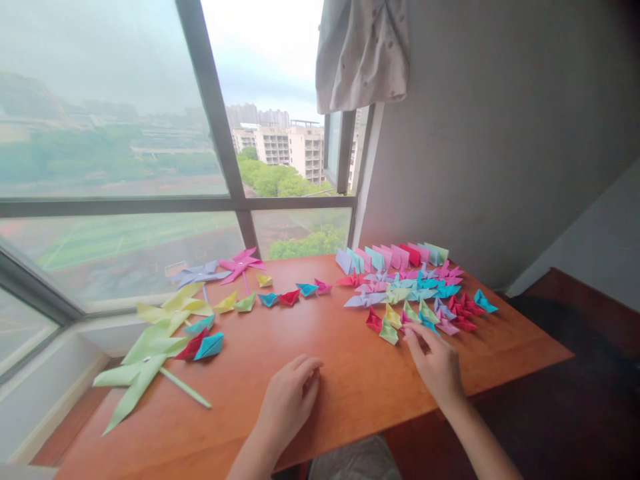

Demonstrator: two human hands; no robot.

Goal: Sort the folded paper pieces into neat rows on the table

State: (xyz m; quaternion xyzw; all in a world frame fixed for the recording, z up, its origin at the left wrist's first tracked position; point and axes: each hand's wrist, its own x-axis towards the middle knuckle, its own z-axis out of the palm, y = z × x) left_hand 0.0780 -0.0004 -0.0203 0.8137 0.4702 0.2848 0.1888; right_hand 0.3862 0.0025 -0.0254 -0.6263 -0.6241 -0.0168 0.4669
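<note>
My right hand (434, 360) reaches over the right part of the table, thumb and forefinger pinched at a small pink paper boat (406, 319), partly hidden by the fingertips. Close around it sit a light green paper boat (389, 331), a yellow one (393, 316), a red one (373, 320) and a blue one (429, 323). My left hand (291, 397) rests on the wooden table (345, 383) near its front edge, loosely curled, with a gap between thumb and fingers. Nothing shows in it, and no paper piece touches it.
Several folded paper cranes (397, 293) and a row of upright folded papers (395, 257) stand behind the boats. Paper pinwheels lie at the left, including a green pinwheel (145, 363). More boats, one a red boat (289, 298), line the table's middle. A window (285, 203) borders the back.
</note>
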